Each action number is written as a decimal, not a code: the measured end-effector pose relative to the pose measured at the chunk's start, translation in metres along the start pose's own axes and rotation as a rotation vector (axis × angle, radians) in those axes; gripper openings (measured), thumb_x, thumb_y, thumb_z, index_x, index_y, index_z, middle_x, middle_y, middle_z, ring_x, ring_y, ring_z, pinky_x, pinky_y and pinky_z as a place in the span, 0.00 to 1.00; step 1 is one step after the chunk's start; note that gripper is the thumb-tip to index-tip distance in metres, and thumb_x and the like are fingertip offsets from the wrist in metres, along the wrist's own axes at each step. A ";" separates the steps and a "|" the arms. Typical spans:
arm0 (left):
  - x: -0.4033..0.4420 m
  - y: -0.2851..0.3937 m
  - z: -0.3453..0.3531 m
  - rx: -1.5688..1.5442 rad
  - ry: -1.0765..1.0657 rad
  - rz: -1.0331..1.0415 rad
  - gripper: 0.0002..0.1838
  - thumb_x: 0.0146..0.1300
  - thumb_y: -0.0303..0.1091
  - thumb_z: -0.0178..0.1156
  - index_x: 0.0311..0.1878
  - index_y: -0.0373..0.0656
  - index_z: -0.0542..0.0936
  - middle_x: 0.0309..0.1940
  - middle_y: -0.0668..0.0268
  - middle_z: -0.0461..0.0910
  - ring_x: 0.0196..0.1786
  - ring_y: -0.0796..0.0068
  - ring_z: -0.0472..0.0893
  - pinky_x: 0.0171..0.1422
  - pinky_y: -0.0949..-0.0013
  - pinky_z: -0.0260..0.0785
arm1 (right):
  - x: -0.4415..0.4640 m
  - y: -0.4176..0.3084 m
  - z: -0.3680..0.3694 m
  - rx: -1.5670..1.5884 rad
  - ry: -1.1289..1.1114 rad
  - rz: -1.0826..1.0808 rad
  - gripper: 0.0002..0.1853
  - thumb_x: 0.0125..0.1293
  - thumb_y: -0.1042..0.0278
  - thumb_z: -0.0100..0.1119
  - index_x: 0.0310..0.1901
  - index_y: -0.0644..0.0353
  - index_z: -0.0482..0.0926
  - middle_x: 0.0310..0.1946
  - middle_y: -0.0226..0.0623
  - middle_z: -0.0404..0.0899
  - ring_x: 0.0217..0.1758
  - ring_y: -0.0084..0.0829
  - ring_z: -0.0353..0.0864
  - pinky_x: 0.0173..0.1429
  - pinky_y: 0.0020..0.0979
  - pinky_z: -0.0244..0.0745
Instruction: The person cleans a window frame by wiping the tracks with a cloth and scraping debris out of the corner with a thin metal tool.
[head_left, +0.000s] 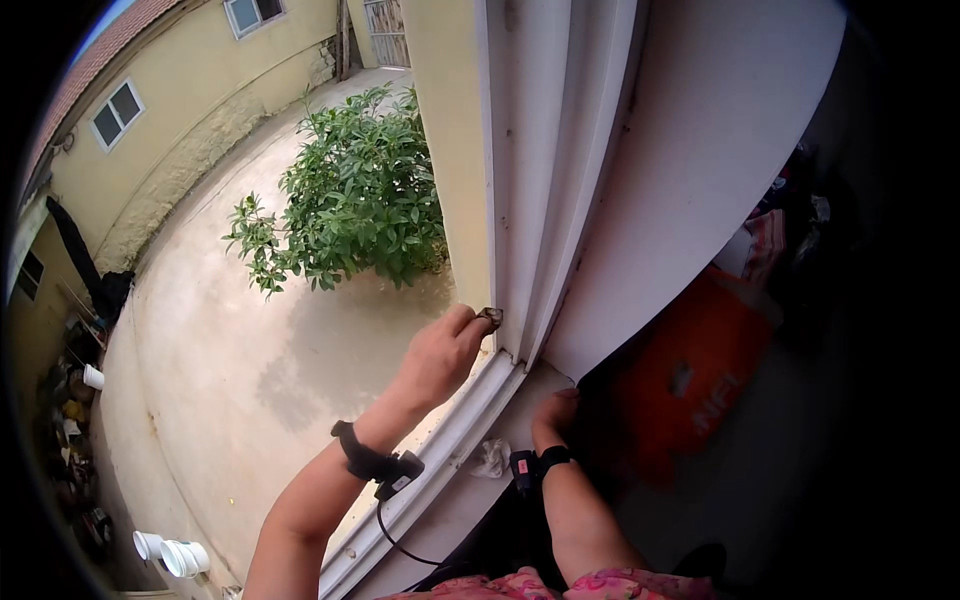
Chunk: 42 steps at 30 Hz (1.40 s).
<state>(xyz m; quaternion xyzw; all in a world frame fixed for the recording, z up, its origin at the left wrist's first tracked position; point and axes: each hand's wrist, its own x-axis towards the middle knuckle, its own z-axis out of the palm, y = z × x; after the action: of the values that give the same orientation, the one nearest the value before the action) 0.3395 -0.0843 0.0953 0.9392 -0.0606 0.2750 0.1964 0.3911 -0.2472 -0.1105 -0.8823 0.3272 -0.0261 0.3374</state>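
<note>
My left hand (438, 362) reaches out through the window opening, its fingers pinched on a small dirty wad of cloth or paper (490, 317). The wad is against the lower outer side of the white window frame (520, 180). My right hand (556, 408) rests at the inner end of the windowsill (450, 530), by the lower corner of the white wall panel (690, 150). Its fingers are mostly hidden in shadow. Between my forearms, a crumpled white tissue (491, 458) lies on the sill beside the window track (430, 465).
Outside, a leafy green bush (365, 190) grows in a concrete yard (220, 400). White buckets (185, 558) stand at the lower left. Indoors on the right, an orange bag with lettering (690, 370) sits in the dark. A cable (395, 540) hangs from my left wrist device.
</note>
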 end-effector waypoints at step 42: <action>-0.023 -0.016 0.041 0.047 -0.429 0.071 0.08 0.55 0.28 0.48 0.34 0.34 0.73 0.33 0.58 0.70 0.35 0.58 0.74 0.39 0.61 0.68 | 0.005 0.007 0.005 0.025 -0.123 0.040 0.24 0.66 0.56 0.29 0.38 0.71 0.71 0.37 0.61 0.74 0.43 0.56 0.74 0.47 0.46 0.70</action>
<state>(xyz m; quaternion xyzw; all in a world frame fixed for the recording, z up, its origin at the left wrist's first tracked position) 0.3436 -0.0859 0.0460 0.9778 -0.1275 0.0768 0.1474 0.3927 -0.2514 -0.1191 -0.8712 0.3233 0.0307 0.3683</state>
